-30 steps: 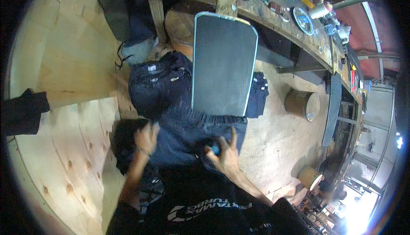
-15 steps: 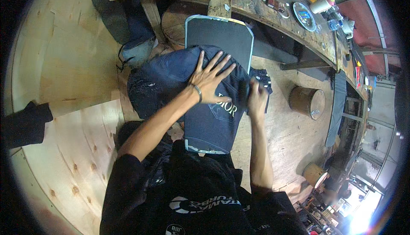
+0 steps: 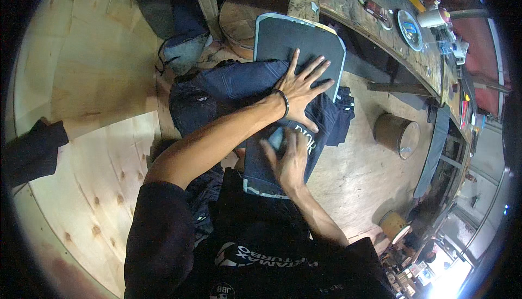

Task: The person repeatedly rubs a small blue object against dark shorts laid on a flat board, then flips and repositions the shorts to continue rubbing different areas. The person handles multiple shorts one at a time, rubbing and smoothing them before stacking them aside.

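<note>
Dark blue denim jeans (image 3: 247, 79) are pulled over a black board (image 3: 296, 38) with pale worn edges, which slants from my lap up to the workbench. White lettering sits on a pocket of the jeans. My left hand (image 3: 299, 92) lies flat with spread fingers across the denim's upper edge, its fingertips on the bare board. Closer to me, my right hand (image 3: 291, 160) is curled around a small blue-grey pad (image 3: 277, 138) against the denim below the pocket lettering. The pad is blurred and partly hidden by the fingers, so its exact kind cannot be told.
Across the far side runs a wooden workbench (image 3: 375, 32), with a plate (image 3: 410, 30), tape rolls and a spool (image 3: 434, 18) on it. Folded dark cloth (image 3: 341, 117) lies right of the board. Round wooden stools (image 3: 397, 135) stand on the right; plywood (image 3: 103, 174) spreads left.
My right hand has swung left from the board's right side onto the denim near the lettering. My left hand has slid up, its fingertips now past the denim's edge. The view has shifted slightly.
</note>
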A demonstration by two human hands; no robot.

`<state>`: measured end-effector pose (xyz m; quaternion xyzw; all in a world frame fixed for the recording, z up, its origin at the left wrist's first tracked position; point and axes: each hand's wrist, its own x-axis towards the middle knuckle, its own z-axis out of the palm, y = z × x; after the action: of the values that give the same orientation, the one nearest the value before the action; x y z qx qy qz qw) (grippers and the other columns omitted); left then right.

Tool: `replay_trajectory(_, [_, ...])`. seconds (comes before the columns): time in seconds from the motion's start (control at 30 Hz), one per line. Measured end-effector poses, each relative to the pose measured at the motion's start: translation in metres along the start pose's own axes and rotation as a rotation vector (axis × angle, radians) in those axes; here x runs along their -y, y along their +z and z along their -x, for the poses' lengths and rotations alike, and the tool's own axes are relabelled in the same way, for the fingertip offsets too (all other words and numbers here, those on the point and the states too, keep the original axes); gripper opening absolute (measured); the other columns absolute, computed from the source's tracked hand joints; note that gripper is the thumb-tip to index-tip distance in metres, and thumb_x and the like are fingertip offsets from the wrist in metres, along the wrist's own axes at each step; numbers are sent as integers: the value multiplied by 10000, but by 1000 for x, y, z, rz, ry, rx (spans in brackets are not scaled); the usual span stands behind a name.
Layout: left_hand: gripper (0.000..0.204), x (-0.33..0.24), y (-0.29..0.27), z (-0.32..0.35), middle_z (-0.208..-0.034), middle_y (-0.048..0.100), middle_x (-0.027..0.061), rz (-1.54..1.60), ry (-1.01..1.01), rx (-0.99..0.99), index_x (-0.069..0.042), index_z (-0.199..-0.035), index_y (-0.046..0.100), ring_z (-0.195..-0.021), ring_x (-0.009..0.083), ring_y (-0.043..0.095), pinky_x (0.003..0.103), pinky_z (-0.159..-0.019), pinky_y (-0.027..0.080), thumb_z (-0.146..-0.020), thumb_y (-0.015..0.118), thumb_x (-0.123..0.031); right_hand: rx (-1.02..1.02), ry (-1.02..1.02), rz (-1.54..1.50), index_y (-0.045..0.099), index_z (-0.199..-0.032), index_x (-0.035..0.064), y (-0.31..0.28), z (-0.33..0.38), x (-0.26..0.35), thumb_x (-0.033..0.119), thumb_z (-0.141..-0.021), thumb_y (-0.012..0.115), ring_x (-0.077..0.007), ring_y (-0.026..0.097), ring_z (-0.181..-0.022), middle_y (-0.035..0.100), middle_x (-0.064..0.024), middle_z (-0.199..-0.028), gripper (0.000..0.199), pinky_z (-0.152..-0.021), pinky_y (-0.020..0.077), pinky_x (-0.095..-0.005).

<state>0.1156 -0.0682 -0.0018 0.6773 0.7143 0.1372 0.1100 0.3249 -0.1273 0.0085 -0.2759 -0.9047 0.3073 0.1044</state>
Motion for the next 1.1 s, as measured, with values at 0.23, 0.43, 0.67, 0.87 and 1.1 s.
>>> replay_trajectory(0.23, [1412, -4, 2, 2, -1818, 53, 213, 7, -48, -18, -236, -1684, 419, -1679, 421, -19, 864, -1203, -72, -518, 768, -953, -124, -39, 163, 628, -1331, -41, 4, -21, 32, 290, -864, 904, -392, 576, -1011, 636, -240, -1158, 636, -906, 477, -500])
replay_trajectory(0.43, [1415, -1, 5, -1, -1819, 53, 208, 43, -61, -31, -257, -1685, 416, -1676, 433, -5, 845, -1223, -72, -510, 757, -967, 123, -123, 54, 646, -1339, -37, 2, 9, 29, 323, -824, 924, -391, 567, -1012, 629, -210, -1165, 687, -877, 473, -520])
replay_trajectory(0.67, [1385, -8, 5, 2, -1818, 57, 208, -7, -99, -46, -292, -1674, 436, -1675, 436, 3, 830, -1242, -61, -510, 763, -967, 319, -175, 16, 646, -1373, -2, -12, 31, 24, 286, -845, 894, -404, 556, -1046, 620, -206, -1239, 651, -889, 458, -526])
replay_trajectory(0.87, [1385, -8, 7, 1, -1819, 53, 205, -15, -129, -72, -300, -1678, 426, -1674, 440, -7, 833, -1240, -49, -514, 760, -971, 200, -295, 8, 648, -1370, 9, -18, 49, 6, 253, -861, 885, -373, 571, -1011, 642, -198, -1186, 612, -882, 464, -495])
replay_trajectory(1.1, [1403, -11, 6, 2, -1819, 72, 194, -62, -156, -89, -336, -1691, 392, -1675, 434, 10, 819, -1254, -32, -503, 741, -996, 270, -274, 44, 670, -1369, 36, -38, 56, -20, 246, -863, 875, -373, 553, -1054, 614, -190, -1194, 585, -907, 458, -501])
